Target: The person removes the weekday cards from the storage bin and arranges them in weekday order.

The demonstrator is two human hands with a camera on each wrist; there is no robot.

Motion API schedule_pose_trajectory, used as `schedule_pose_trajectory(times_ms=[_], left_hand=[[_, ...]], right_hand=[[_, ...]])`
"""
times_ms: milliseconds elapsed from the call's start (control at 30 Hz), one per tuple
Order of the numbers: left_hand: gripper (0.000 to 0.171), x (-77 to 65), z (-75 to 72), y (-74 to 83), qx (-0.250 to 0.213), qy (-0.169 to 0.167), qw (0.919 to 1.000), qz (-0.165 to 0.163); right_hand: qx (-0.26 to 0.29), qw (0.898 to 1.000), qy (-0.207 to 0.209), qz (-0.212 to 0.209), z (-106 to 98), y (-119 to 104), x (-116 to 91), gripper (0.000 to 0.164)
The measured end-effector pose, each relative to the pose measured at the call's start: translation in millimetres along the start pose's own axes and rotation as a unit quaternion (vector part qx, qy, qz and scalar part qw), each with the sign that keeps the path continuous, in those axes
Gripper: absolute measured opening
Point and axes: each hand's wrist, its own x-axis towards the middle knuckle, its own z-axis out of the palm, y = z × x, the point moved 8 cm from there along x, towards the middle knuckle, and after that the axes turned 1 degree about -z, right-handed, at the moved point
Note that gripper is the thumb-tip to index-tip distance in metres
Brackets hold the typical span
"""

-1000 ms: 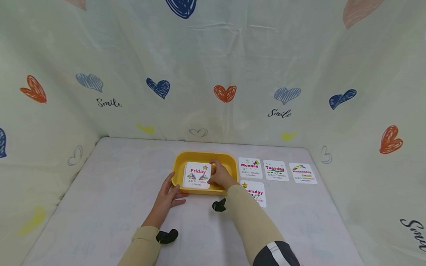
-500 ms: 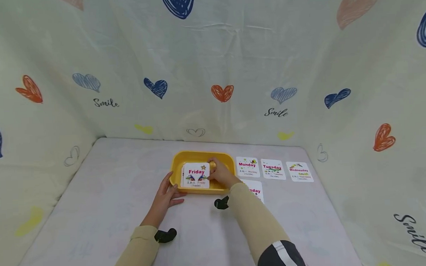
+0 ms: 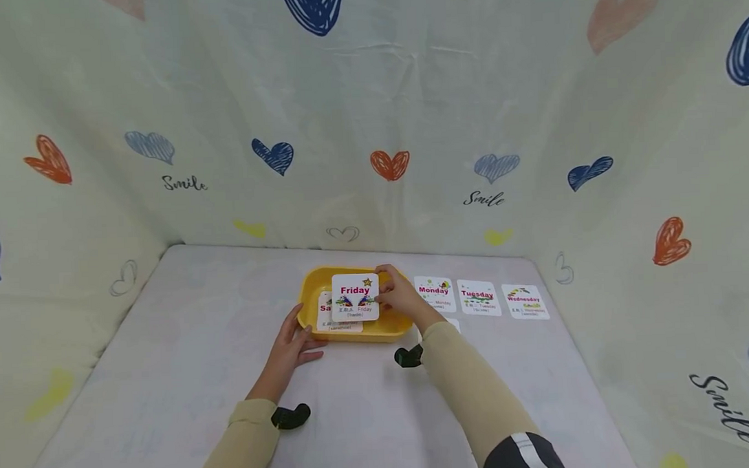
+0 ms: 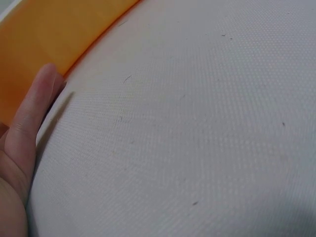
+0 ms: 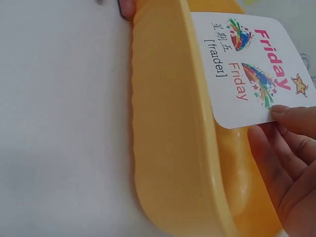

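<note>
A Friday card (image 3: 355, 298) hangs above the yellow tray (image 3: 396, 327), pinched at its right edge by my right hand (image 3: 401, 296). In the right wrist view the thumb lies on the face of the Friday card (image 5: 247, 64) and the other fingers are behind it. Under it in the tray lies a Saturday card (image 3: 325, 317), partly covered. My left hand (image 3: 291, 343) rests against the tray's front left corner, fingers spread and fairly straight. The left wrist view shows a finger (image 4: 37, 98) touching the outer wall of the tray (image 4: 54, 34).
Right of the tray, a Monday card (image 3: 435, 294), a Tuesday card (image 3: 478, 298) and a Wednesday card (image 3: 525, 302) lie in a row on the white table (image 3: 187, 378). The right forearm mostly hides another card below Monday. A heart-patterned curtain (image 3: 345, 111) encloses the table.
The right hand has lifted the Friday card off the Saturday card, up and slightly right, uncovering part of Saturday. My left hand has stayed at the tray.
</note>
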Motion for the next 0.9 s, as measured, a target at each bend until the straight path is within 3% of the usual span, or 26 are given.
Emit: schedule_pose_trajectory(times_ms=[533,900], left_hand=[[0.057,-3.1,-0.3,1.7,-0.005,-0.009,0.9998,0.018],[0.057,-3.1,0.6,1.1,0.000,-0.007,0.9998,0.018]], right_hand=[[0.082,0.995,0.052,-0.002,-46.0,1.9,-20.4,0.055],[0.077,0.994,0.074,0.028,-73.3,9.3,-42.7,0.053]])
